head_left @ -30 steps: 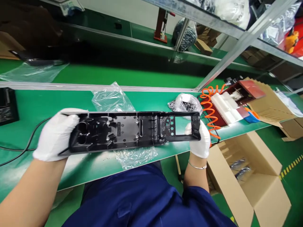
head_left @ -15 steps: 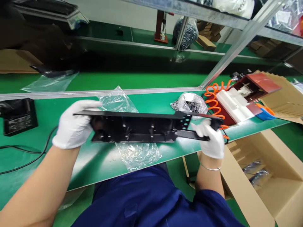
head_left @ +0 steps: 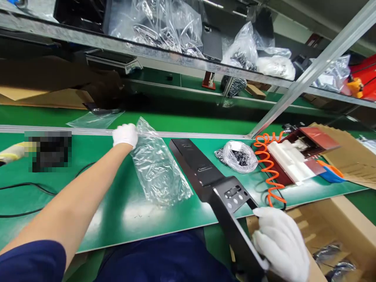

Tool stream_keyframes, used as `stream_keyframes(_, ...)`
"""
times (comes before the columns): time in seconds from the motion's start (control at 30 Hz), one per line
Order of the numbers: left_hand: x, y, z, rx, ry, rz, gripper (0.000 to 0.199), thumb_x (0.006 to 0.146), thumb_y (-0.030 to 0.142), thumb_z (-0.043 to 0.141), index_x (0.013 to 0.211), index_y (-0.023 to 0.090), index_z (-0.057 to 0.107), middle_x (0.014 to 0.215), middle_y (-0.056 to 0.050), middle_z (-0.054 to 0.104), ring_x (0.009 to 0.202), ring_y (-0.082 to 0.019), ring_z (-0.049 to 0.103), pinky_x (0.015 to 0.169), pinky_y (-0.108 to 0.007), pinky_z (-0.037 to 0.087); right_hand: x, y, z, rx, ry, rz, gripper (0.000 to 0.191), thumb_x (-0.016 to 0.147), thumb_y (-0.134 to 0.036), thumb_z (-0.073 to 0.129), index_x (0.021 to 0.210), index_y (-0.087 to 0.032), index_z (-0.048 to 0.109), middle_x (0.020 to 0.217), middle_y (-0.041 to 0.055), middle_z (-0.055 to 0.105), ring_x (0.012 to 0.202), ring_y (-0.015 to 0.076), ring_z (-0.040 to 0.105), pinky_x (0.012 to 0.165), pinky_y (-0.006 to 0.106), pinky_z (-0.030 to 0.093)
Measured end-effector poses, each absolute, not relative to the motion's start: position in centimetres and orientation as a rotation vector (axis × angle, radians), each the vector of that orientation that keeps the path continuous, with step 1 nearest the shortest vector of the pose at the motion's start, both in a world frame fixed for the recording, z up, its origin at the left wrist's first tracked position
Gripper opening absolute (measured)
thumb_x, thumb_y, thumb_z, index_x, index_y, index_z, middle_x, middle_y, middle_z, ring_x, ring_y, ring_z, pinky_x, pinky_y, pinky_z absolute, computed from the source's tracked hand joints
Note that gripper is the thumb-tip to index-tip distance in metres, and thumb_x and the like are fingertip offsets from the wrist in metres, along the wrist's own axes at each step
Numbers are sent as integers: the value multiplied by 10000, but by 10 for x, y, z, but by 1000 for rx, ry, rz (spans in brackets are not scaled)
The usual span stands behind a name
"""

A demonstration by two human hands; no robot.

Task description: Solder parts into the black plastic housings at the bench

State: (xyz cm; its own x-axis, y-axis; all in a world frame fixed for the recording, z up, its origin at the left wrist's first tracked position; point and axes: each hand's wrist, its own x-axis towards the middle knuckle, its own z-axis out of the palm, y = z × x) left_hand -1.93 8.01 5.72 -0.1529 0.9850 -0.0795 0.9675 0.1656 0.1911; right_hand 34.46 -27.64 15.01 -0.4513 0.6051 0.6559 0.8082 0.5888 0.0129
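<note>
Gloved and closed, the right hand's (head_left: 280, 244) grip clamps the near end of the long black plastic panel (head_left: 211, 184), which slants from that hand up across the green counter (head_left: 123, 213), its far end near the middle. Left hand (head_left: 125, 135), also gloved, pinches the top of the clear plastic bag (head_left: 158, 168) lying just left of the panel. A bagged heap of small black parts (head_left: 239, 156) and a coiled orange hose (head_left: 268, 172) sit to the right, with an open cardboard box (head_left: 337, 231) below the counter's edge.

Bag of small black parts (head_left: 239, 156) sat by orange coiled air hose (head_left: 268, 170); open cardboard box (head_left: 349, 231) stood below green bench (head_left: 117, 211).
</note>
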Motion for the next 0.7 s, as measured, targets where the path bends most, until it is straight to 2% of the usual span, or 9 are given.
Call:
stream_keyframes(0.1,-22,69,73,1992,2225,193,566,930,375,385,1335,-12,462,1401,-268,496,1353,-433,428,1109,-608,398,334,-270,150,-1040,-2293,-563,142,723,-74,585,825,-74,486,676,15,485,876,4,484,1115,316,438)
stream_keyframes(0.23,8,-1,73,2213,1735,97,557,889,618,460,1243,213,608,1266,-60,636,1174,-257,595,1076,-372,487,334,-264,146,-982,-2306,-661,226,664,-84,632,839,-82,489,677,23,500,873,42,507,1059,351,445)
stream_keyframes(0.27,18,-26,68,2273,1517,14,594,898,664,414,1269,243,606,1269,-66,634,1140,-247,615,1040,-368,503,334,-264,146,-971,-2307,-672,231,659,-85,636,838,-83,490,674,25,500,876,51,515,1050,356,442)
stream_keyframes(0.33,36,-73,57,2294,1353,-197,675,832,727,494,1286,242,613,1226,-109,645,1101,-288,640,964,-402,532,332,-264,147,-961,-2320,-673,220,668,-91,629,840,-83,492,678,26,502,881,57,528,1054,364,436)
stream_keyframes(0.4,46,-105,46,2290,1329,-331,575,841,624,546,1192,183,660,1134,-157,661,1061,-325,651,938,-441,532,329,-264,151,-959,-2333,-671,187,697,-101,606,844,-83,492,696,23,512,899,48,544,1087,359,436)
stream_keyframes(0.47,47,-116,39,2241,1346,-348,455,920,479,430,1110,149,680,1065,-173,675,1010,-309,664,936,-442,523,326,-266,156,-973,-2339,-660,144,724,-107,585,836,-83,497,709,23,521,937,39,562,1139,347,433)
stream_keyframes(0.53,43,-109,37,2164,1352,-300,445,953,377,326,1052,141,689,1038,-162,691,965,-267,671,947,-405,510,326,-270,161,-959,-2363,-644,112,739,-108,581,825,-88,512,707,23,525,980,36,576,1182,332,424)
stream_keyframes(0.67,36,-82,42,1949,1309,-220,377,917,342,398,832,122,693,878,-106,714,818,-174,657,870,-272,503,344,-288,159,-1096,-2296,-434,50,770,-111,564,759,-74,531,736,34,560,1019,21,595,1169,274,466)
stream_keyframes(0.7,36,-77,43,1873,1294,-213,372,909,336,400,804,120,685,826,-94,711,755,-155,651,811,-246,506,352,-292,155,-1181,-2211,-342,115,794,-146,555,722,-64,519,726,40,559,992,15,598,1128,250,496)
